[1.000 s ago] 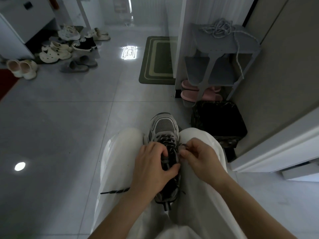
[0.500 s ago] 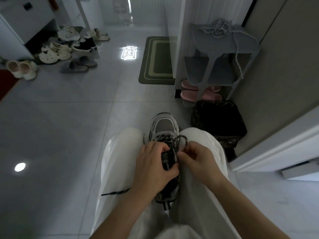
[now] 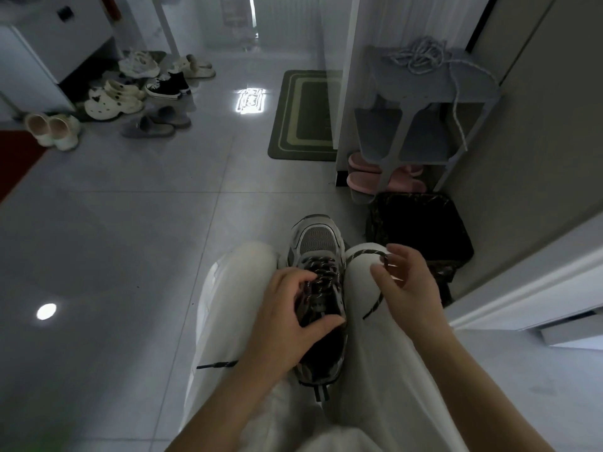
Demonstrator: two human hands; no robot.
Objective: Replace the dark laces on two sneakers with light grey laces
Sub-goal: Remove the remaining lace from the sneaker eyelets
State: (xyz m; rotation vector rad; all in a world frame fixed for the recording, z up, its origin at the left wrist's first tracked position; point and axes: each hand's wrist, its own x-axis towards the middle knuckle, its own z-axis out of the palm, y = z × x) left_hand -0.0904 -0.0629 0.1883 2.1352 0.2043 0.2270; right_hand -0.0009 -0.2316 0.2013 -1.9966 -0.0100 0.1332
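Note:
A grey sneaker [image 3: 318, 238] is wedged between my knees in white trousers, toe pointing away. My left hand [image 3: 287, 324] grips its tongue and laced middle, fingers curled over the dark speckled lace [image 3: 321, 270]. My right hand [image 3: 406, 285] is out to the right of the shoe and pinches a loop of that dark lace [image 3: 363, 254] pulled out across my right knee; the free end [image 3: 373, 308] hangs below the palm. The other lace end [image 3: 217, 365] lies on my left thigh. A bundle of light grey laces [image 3: 421, 57] lies on the top of the small grey shelf [image 3: 476, 91], one strand hanging down its side.
A black bin with a dark liner [image 3: 421, 223] stands right of my knees, with pink slippers [image 3: 362, 181] under the shelf. A green mat [image 3: 303, 115] lies ahead. Several shoes and slippers [image 3: 114, 99] are scattered at the far left on the tiled floor.
My right hand has moved from the shoe's eyelets out to the right, drawing a length of dark lace out of the sneaker. My left hand stays on the shoe.

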